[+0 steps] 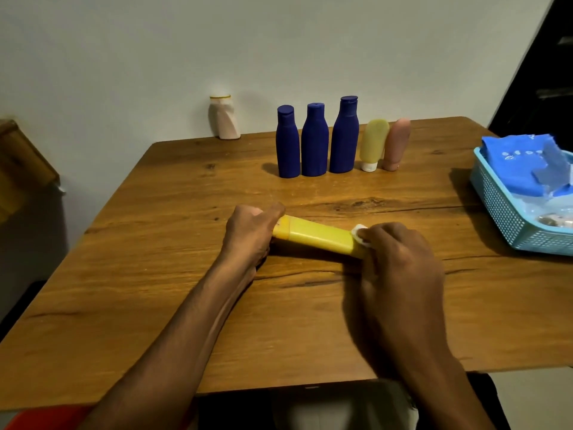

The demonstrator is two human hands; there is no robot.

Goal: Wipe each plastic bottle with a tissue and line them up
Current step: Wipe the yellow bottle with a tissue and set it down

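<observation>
At the far edge of the brown wooden table (186,305), toward its left corner, a white plastic bottle with a yellow-ringed top (224,117) stands alone; by my judgement it is not yet wiped. To its right, along the same far edge, five bottles stand in a row: three dark blue plastic bottles (315,141), then a pale yellow tube on its white cap (373,144) and a pink tube (397,144) touching it. I take these as the finished ones, so the job looks well past halfway, with the one in hand and the lone white one left.

Near the middle of the table, my left hand (249,232) grips the cap end of a long yellow flat-sided plastic bottle (319,235), fingers and thumb curled round it. The bottle lies on its side, running left to right between my hands, low over or on the wood; I cannot tell which. My right hand (400,259) pinches a small white wad of tissue (359,234) in curled fingers and presses it against the bottle's right end. Most of the bottle's upper face lies bare between the two hands.

At the right edge, a light blue perforated plastic basket (508,218) holds a blue plastic pack (521,166), well apart from the work.
</observation>
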